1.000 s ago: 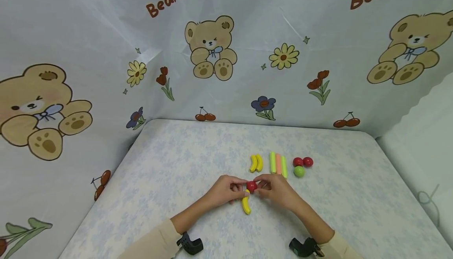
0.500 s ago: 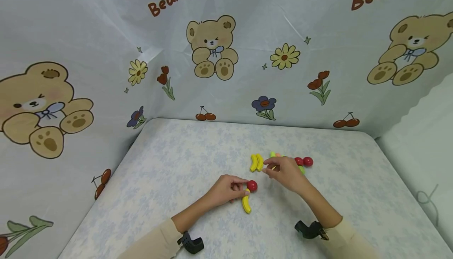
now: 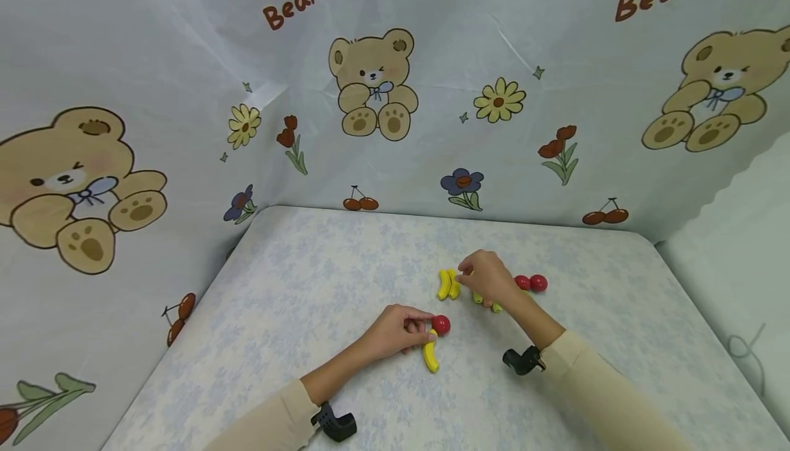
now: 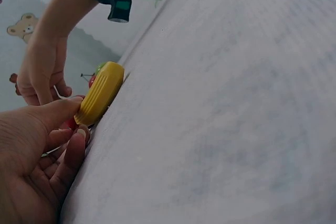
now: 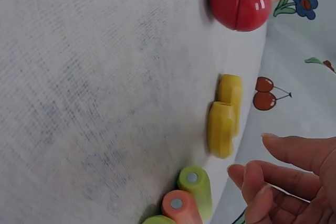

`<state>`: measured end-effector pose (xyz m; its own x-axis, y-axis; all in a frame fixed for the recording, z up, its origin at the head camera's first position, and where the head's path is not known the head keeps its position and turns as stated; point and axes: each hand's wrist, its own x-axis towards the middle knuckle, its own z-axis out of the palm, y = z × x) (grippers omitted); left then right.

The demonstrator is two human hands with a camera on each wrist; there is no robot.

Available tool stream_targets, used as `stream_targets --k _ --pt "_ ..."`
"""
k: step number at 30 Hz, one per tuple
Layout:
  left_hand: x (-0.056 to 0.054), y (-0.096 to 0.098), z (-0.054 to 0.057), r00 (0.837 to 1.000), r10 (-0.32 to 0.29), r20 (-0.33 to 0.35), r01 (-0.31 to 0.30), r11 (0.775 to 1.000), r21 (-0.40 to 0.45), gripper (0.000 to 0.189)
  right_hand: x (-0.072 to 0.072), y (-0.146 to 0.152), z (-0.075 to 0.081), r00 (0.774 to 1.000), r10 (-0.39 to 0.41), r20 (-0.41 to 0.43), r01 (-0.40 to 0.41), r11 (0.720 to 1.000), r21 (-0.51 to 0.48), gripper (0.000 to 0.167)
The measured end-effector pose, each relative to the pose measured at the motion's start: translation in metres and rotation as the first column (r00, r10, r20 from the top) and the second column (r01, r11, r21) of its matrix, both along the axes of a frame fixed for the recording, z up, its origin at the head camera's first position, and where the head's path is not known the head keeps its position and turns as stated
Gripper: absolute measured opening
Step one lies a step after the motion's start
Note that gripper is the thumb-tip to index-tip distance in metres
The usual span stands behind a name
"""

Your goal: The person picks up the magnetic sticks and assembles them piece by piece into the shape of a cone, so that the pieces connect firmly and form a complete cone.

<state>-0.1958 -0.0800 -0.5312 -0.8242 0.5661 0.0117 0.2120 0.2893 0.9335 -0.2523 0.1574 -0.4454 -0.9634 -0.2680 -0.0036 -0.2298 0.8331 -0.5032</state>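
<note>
At the far left hangs a curtain (image 3: 197,60) printed with bears, flowers and cherries; it runs along the left side and behind the table (image 3: 308,266), whose pale top has a faint blue pattern. The left sleeve (image 3: 265,417) reaches in over the near edge, with a black device (image 3: 336,423) at the wrist. Next comes the left hand (image 3: 395,331), low at the tabletop: thumb and fingertips pinch the upper end of a banana (image 3: 431,358), and the index finger touches a red ball (image 3: 441,325). Banana and ball meet end to end, the banana pointing towards the person, the ball beyond it. In the left wrist view the banana hides most of the ball.

Farther back, slightly right, two bananas (image 3: 444,285) lie side by side. Just right of them the right hand (image 3: 487,278) hangs over three sticks (image 5: 197,195), two green with an orange one between, and blocks most of them from the head view; only their near ends show. Its fingers are loosely bent and grasp nothing, thumb apart. Grey discs show in two of the stick ends. Beyond that wrist sit two red balls (image 3: 539,283), the left one partly covered, and a sliver of a green ball (image 3: 527,293). At the far right, a thin cord (image 3: 756,348) hangs against a white sheet (image 3: 740,252).
</note>
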Motion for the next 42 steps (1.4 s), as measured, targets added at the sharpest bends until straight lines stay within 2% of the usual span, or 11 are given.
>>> stream_targets --k 11,22,30,35,42 --pt "0.002 0.001 0.003 1.0 0.002 0.013 -0.002 1.0 0.007 0.036 -0.014 -0.013 -0.014 0.996 -0.065 0.059 0.059 0.993 0.101 0.022" --pt "0.002 0.002 0.001 1.0 -0.002 -0.005 0.002 1.0 0.017 0.037 -0.018 -0.018 -0.015 0.99 -0.11 0.091 0.1 0.989 0.111 0.02" --pt "0.003 0.0 0.003 1.0 0.001 0.007 -0.001 1.0 0.009 0.037 -0.006 -0.016 -0.007 0.996 -0.083 0.036 0.08 0.995 0.066 0.027" --pt "0.003 0.0 0.004 1.0 0.005 0.024 -0.005 1.0 -0.004 0.036 0.006 -0.01 -0.005 0.999 -0.042 -0.004 0.042 0.999 -0.026 0.026" --pt "0.003 0.001 0.003 1.0 0.007 0.008 -0.007 1.0 -0.006 0.036 0.024 -0.009 -0.001 0.999 -0.025 -0.043 0.022 0.997 -0.07 0.024"
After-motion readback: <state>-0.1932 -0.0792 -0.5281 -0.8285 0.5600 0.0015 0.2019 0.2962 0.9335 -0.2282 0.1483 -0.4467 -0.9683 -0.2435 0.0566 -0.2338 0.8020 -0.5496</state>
